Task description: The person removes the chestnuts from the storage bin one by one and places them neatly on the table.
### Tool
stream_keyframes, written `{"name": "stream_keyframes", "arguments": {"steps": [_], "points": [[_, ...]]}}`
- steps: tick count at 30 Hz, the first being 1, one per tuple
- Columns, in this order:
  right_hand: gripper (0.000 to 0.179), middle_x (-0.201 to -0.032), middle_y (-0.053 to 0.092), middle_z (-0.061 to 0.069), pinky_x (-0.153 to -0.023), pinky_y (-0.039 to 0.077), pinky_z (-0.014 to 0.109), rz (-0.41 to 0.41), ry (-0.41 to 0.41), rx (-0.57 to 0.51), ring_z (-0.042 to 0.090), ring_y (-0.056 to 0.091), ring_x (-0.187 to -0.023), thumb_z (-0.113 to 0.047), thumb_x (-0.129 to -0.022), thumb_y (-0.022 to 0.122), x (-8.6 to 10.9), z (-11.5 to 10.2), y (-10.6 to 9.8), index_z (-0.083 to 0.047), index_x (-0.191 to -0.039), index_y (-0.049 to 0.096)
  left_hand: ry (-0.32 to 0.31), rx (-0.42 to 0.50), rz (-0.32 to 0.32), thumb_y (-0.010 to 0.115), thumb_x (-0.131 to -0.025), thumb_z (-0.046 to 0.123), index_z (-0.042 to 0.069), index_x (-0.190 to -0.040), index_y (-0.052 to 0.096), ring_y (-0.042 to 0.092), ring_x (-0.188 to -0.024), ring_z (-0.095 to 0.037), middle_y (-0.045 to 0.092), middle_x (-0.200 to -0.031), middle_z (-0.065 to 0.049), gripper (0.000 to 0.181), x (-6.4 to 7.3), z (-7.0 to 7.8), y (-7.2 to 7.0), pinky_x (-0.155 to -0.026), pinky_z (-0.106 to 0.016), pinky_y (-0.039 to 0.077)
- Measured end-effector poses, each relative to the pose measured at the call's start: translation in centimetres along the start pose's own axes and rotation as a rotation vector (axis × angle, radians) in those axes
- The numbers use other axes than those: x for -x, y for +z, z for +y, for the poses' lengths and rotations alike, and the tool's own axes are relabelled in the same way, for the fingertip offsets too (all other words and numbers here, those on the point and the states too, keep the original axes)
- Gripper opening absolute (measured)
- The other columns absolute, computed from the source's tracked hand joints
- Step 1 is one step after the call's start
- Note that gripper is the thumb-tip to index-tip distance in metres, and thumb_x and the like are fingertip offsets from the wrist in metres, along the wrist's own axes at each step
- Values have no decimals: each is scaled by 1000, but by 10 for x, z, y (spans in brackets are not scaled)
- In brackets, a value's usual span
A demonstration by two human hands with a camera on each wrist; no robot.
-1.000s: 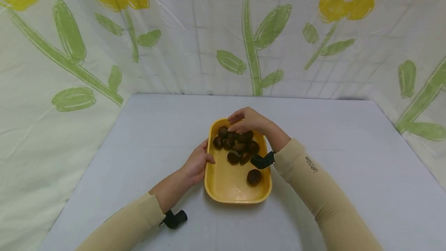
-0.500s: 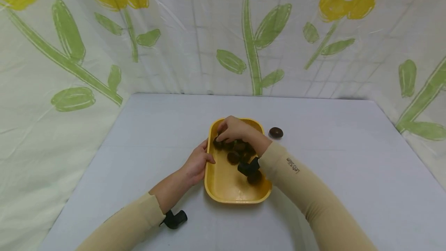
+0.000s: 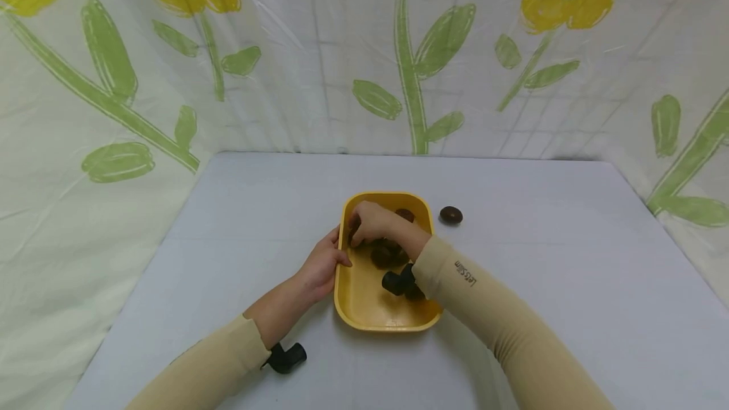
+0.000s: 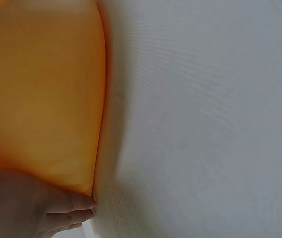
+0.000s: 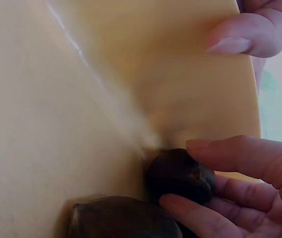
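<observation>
A yellow tray [image 3: 364, 309] with several brown chestnuts [image 3: 380, 257] stands on the table. My left hand [image 3: 319, 267] grips its left wall, thumb over the rim, fingers on the outside. In the left wrist view the fingers [image 4: 69, 218] lie against the tray's outer side. My right hand [image 3: 376, 223] reaches into the far left part of the tray. The right wrist view shows its thumb and fingers around a dark chestnut [image 5: 175, 173] near the tray wall, with another chestnut [image 5: 121, 220] beside it. My right hand and forearm hide part of the pile.
One chestnut [image 3: 451, 215] lies on the white table [image 3: 541, 239], right of the tray's far end. Behind the table hangs a pale curtain [image 3: 285, 81] with yellow flowers. A small black camera [image 3: 287, 358] sits at my left wrist.
My right hand has moved left and nearer within the tray, down to the chestnut by the left wall. The chestnut on the table has come into view where my right wrist was. The left hand stays put.
</observation>
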State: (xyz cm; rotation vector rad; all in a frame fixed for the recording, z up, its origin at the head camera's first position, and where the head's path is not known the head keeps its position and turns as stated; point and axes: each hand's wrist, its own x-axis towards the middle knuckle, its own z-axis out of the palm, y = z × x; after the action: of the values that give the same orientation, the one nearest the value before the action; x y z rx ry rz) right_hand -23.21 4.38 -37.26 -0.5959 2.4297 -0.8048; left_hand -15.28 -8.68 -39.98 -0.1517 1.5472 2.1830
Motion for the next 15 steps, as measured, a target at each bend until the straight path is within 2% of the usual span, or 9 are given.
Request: {"name": "stream_keyframes", "arguments": {"steps": [4,8,11,15], "points": [[23,-83,65,7,-61,47,21,15,-22,53,15,54,-70,-6,-72,74,-1,-1,3,-1,-93,68,4,-1,-4,31,-70,-19,7,-150,11,25,-139,-30,20,-154,-13,86,0,0,-1,-114,-43,22],[23,-82,61,5,-62,45,21,17,-25,75,16,51,-72,-7,-72,74,0,-1,6,-2,-92,64,11,0,-13,32,-70,-19,7,-150,11,24,-140,-29,20,-154,-12,86,0,-1,-1,-115,-43,22],[24,-84,60,5,-63,45,21,13,-32,64,15,52,-73,-7,-72,74,1,0,5,-3,-93,63,15,8,-23,32,-70,-19,7,-150,12,23,-140,-28,19,-155,-11,87,0,-1,-1,-115,-42,21],[22,-86,66,6,-66,49,20,14,-72,10,14,56,-73,-8,-73,73,5,2,0,-2,-94,67,11,4,-17,32,-71,-19,6,-150,12,23,-140,-29,18,-155,-11,85,1,0,-1,-115,-43,21]]}}
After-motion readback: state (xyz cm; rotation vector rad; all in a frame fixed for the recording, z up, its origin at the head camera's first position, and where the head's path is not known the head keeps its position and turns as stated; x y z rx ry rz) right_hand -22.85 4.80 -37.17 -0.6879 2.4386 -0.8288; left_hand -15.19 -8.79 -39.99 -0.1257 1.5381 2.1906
